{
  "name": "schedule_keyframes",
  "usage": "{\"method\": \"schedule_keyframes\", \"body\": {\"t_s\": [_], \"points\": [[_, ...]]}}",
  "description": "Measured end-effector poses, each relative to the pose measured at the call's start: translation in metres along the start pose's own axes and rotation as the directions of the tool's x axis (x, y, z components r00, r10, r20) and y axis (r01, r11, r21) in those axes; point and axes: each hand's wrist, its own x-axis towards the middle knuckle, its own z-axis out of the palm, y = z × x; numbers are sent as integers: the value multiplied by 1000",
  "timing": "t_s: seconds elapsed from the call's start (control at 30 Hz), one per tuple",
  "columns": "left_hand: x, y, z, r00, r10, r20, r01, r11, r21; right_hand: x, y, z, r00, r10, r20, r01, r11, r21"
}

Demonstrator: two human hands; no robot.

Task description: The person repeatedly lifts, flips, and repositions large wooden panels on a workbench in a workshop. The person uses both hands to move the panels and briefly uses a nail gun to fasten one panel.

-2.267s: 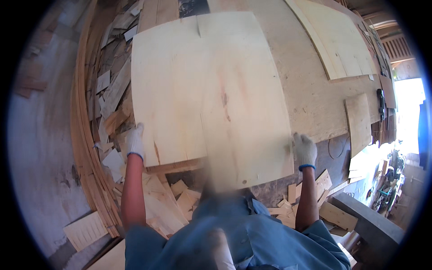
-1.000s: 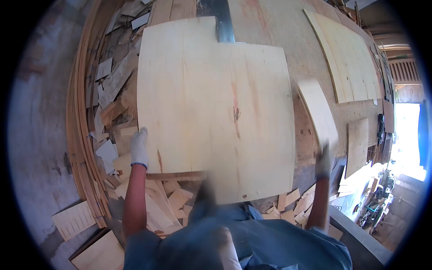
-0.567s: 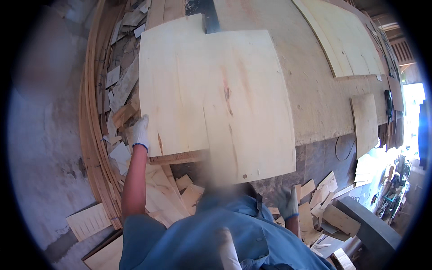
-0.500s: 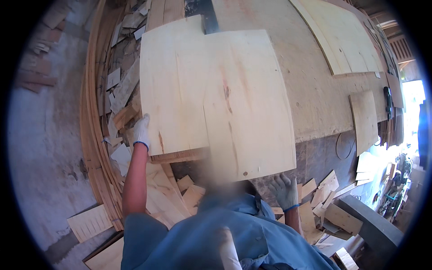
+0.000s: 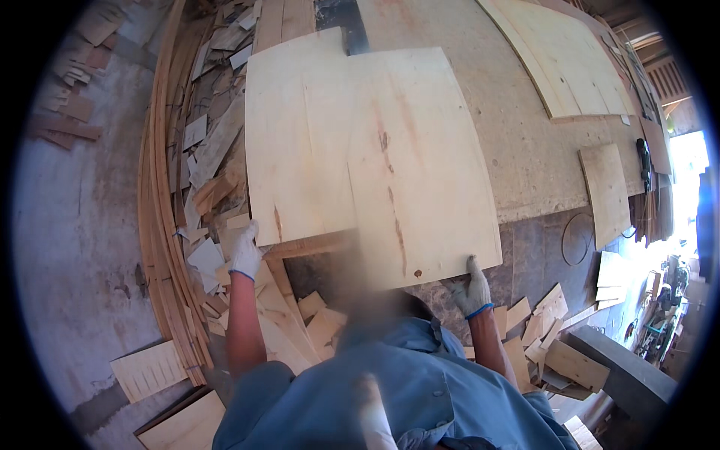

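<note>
Pale veneer sheet (image 5: pixel 420 165) lying flat on the table (image 5: pixel 525 150), overlapping a second sheet (image 5: pixel 300 142). Left hand (image 5: pixel 244 251) gloved, closed on that sheet's near corner; right hand (image 5: pixel 471 289) apparently gripping the near edge. Offcuts (image 5: pixel 315 322) on the floor below.

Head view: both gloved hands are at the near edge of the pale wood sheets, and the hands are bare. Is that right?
Not quite. The head view shows white work gloves on both: the left hand at the near corner of the left sheet, the right hand at the near corner of the right sheet.
</note>
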Motion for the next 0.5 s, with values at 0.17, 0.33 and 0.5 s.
{"method": "schedule_keyframes", "body": {"t_s": [0.17, 0.33, 0.5], "points": [[-2, -11, 1, 992, 48, -118, -42, 997, 57, 2, -4, 1, 999, -25, 29, 28, 995, -98], [2, 1, 12, 989, 82, -126, -69, 992, 104, 3, -5, 1, 999, -37, 36, 42, 987, -155], [4, 4, 18, 988, 79, -135, -66, 993, 100, 14, -12, 1, 997, -62, 46, 70, 977, -199]]}}
